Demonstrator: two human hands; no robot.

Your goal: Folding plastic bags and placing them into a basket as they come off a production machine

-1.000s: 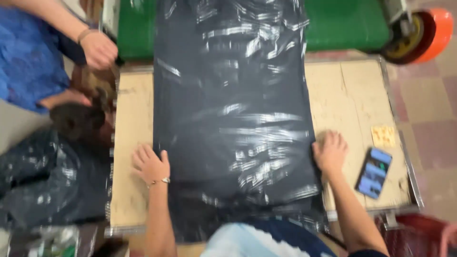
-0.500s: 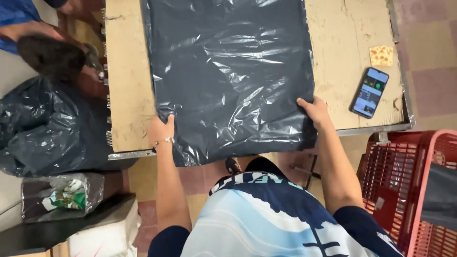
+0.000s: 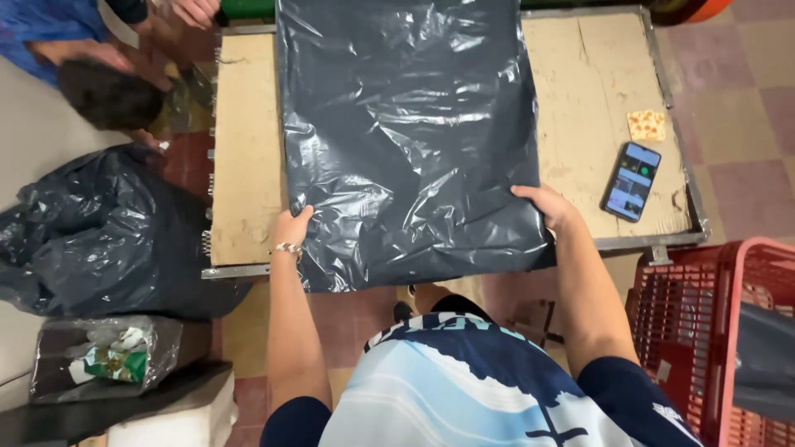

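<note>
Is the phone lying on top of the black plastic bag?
No: the phone lies on the bare wooden table, apart from the black plastic bag, to the right of the right hand gripping the bag's edge.

Dark grey plastic sheet [image 3: 406, 132]; tan table [image 3: 580, 91]; red basket [image 3: 704, 331].

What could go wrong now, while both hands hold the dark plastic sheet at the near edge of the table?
1. The plastic sheet overhangs the table edge; the left hand and right hand grip only its sides, so it might slide off.
2. The phone lies near the right hand; a sideways sweep may knock it.
3. The thin film might snag on the table's metal rim and tear.
</note>
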